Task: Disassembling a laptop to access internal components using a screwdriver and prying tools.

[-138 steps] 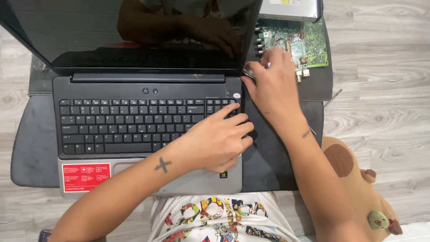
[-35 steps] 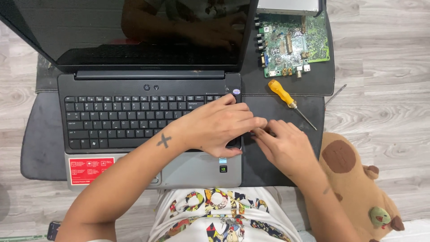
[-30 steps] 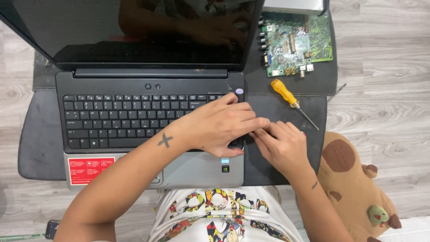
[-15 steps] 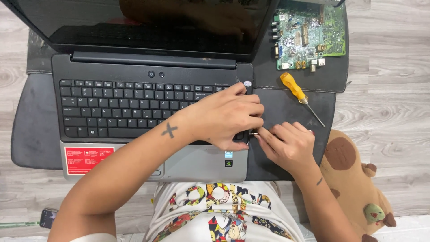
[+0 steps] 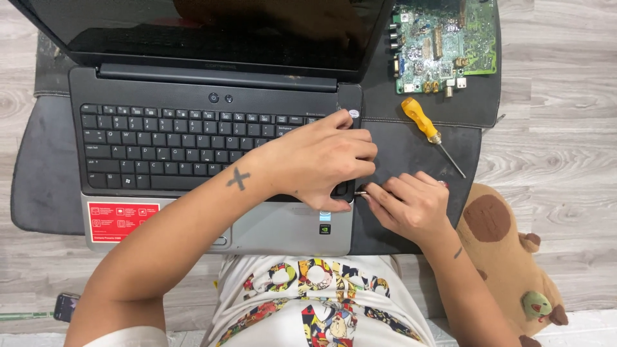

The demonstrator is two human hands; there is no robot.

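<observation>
An open black laptop (image 5: pixel 160 144) with a grey palm rest lies on a dark mat (image 5: pixel 38 173) on the floor in front of me. My left hand (image 5: pixel 315 164) lies over the right end of the keyboard, its fingers curled over the laptop's right edge. My right hand (image 5: pixel 408 205) is pressed up against that same edge from outside. Its fingertips pinch a small silvery metal piece (image 5: pixel 360 192) at the laptop's side. What that piece is cannot be made out.
A yellow-handled screwdriver (image 5: pixel 421 121) lies on the mat right of the laptop. Beyond it sits a green circuit board (image 5: pixel 443 38). A brown plush toy (image 5: pixel 508 257) lies on the wooden floor at right, and a small dark phone (image 5: pixel 66 305) at lower left.
My right hand came down from the laptop's hinge corner to its right side. The screwdriver now lies on the mat. Over the last second both hands have barely moved.
</observation>
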